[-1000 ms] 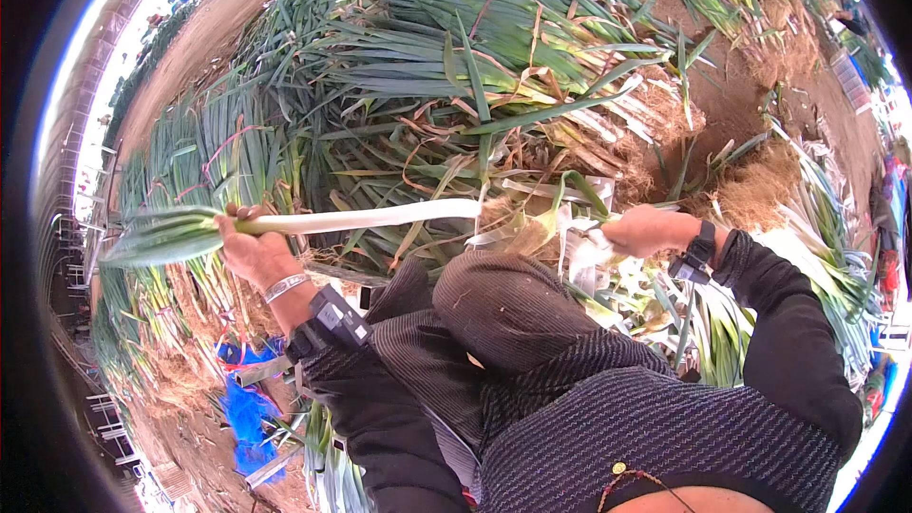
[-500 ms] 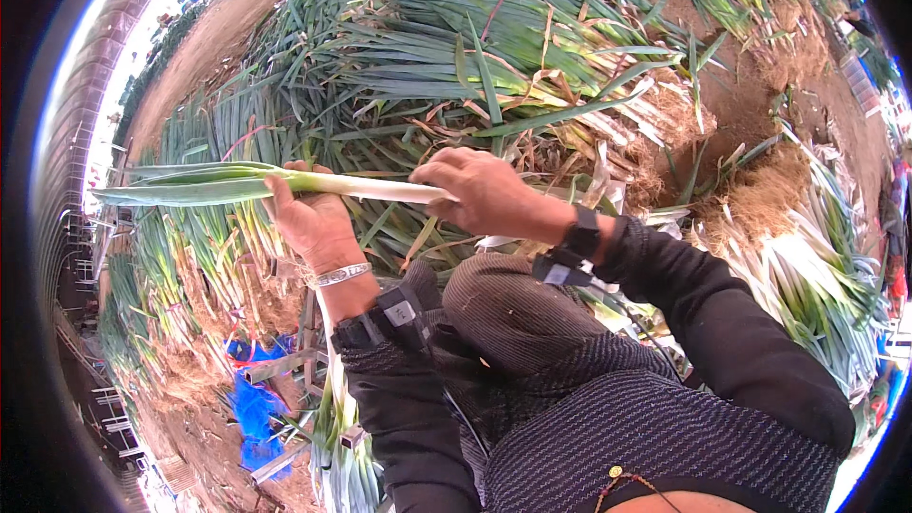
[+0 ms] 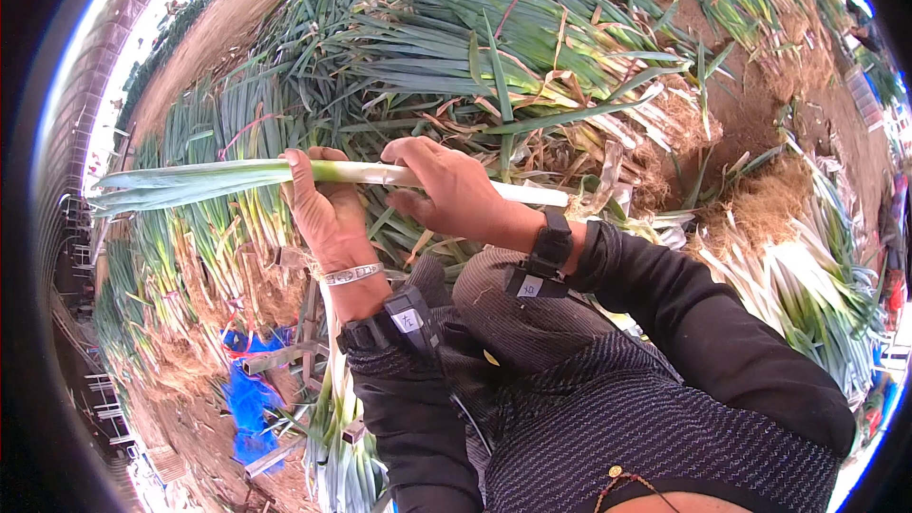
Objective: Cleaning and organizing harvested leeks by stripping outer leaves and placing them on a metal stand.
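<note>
A long green onion point(image 3: 361, 172) lies nearly level across the front of me. Its blue-green leaves point left and its white end sticks out past my right hand. My left hand point(image 3: 328, 214) is closed around it from below, where the green turns to white. Thumb and fingers of my right hand point(image 3: 451, 192) are on the white stalk, partly covering it. No roots show at the stalk's right end. Beyond my hands lies a big heap of green onions point(image 3: 456, 28) with dry outer leaves and brown roots.
Bundled onions point(image 3: 218, 256) stand to the left, above blue plastic point(image 3: 252, 408). White-stalked onions point(image 3: 807, 275) lie at the right, and more leafy ones point(image 3: 342, 446) hang low beside my left forearm. Another rooted bundle point(image 3: 741, 0) rests at the far right on brown soil.
My right hand has moved left along the stalk, toward my left hand. More of the white end now shows to its right. My left hand keeps its hold.
</note>
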Tool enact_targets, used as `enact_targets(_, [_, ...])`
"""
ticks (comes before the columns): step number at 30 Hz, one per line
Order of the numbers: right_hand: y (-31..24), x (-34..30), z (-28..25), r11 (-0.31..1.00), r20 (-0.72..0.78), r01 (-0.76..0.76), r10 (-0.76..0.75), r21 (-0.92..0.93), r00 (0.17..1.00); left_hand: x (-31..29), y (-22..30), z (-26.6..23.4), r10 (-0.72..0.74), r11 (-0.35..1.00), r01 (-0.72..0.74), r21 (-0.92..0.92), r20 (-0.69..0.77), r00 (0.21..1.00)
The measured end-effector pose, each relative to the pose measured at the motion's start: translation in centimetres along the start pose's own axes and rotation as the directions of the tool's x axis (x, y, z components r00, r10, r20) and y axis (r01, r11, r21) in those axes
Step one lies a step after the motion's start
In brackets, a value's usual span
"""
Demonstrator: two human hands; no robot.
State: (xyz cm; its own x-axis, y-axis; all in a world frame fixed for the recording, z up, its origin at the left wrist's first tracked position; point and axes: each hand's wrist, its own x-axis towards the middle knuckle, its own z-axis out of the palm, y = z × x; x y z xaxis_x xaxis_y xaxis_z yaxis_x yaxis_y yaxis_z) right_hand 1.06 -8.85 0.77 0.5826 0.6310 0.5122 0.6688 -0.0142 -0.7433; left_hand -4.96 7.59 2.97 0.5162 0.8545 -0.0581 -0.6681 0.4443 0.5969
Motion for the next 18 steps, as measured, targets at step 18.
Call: enact_targets(18, [2.0, 1.6, -5.2, 0.424, 0.247, -0.345, 0.269, 0.838, 0.931, -1.0, 0.6, 1.0, 0.034, 0.999, -0.041, 0.035, 0.18, 0.983])
